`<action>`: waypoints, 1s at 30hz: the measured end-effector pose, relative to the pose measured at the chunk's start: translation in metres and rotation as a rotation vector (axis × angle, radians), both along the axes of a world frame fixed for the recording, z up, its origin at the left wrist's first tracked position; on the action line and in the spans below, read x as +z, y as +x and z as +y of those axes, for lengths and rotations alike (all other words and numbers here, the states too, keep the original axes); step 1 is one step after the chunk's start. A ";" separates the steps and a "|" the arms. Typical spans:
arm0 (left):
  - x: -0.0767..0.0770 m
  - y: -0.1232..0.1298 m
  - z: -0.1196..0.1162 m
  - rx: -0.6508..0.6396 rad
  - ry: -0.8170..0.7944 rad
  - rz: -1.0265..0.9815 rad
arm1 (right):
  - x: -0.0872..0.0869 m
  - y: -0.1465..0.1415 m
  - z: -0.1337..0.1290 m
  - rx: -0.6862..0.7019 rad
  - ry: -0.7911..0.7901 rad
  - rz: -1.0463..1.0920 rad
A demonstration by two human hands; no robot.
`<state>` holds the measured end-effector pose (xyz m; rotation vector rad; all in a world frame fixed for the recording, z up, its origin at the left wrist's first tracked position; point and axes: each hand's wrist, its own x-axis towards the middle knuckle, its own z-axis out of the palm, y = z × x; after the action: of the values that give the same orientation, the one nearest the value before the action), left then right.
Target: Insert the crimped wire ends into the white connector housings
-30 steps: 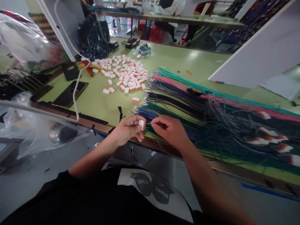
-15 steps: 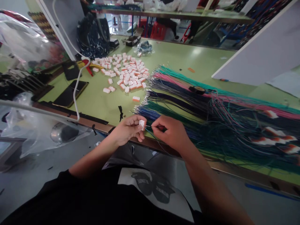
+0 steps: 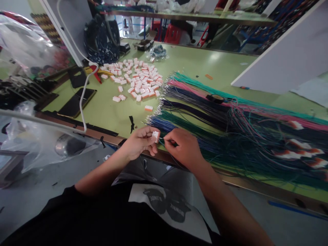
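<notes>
Between the thumb and fingers of my left hand [image 3: 140, 142] is a white and orange connector housing [image 3: 155, 135], held at the table's front edge. My right hand [image 3: 183, 147] is just to its right, thumb and forefinger pinched on a thin wire [image 3: 161, 138] whose tip points at the housing. Another thin wire hangs from the housing below the fingers. Beyond my hands lie bundles of wires [image 3: 200, 106] in teal, pink, black, green and blue, their metal-tipped ends facing left. A single connector housing [image 3: 148, 108] lies apart, near the wire tips.
A pile of connector housings [image 3: 139, 80] covers the table's middle left. Left of it are a phone [image 3: 77, 102], pliers [image 3: 96, 73] and a bent white rod [image 3: 83, 99]. Wired housings [image 3: 297, 148] lie at the right. A white panel [image 3: 279, 54] slants over the back right.
My right hand has moved slightly left, closer to the connector housing, and the gap between them has narrowed. My left hand stays almost still with the housing.
</notes>
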<state>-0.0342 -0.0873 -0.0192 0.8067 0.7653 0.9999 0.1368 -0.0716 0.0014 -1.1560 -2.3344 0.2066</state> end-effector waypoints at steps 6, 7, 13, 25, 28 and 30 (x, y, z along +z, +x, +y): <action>0.001 -0.002 0.001 -0.020 -0.046 0.005 | -0.010 -0.004 0.001 0.039 0.031 -0.008; 0.001 -0.001 0.002 -0.023 -0.048 0.015 | -0.012 -0.005 0.001 0.043 0.037 -0.014; 0.002 0.000 0.002 -0.008 -0.055 0.055 | -0.008 -0.003 0.001 0.058 -0.056 0.031; 0.005 0.001 -0.001 -0.058 -0.012 0.119 | 0.004 0.002 0.006 0.090 -0.339 0.061; 0.010 0.001 -0.001 -0.162 0.027 0.159 | 0.023 0.028 0.042 0.156 -0.467 -0.084; 0.012 0.002 -0.001 -0.202 0.052 0.170 | 0.031 0.047 0.078 -0.197 -0.262 -0.206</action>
<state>-0.0319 -0.0881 -0.0068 1.0036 0.7880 0.7799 0.1834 0.0059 0.0326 -1.5932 -2.4005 0.3445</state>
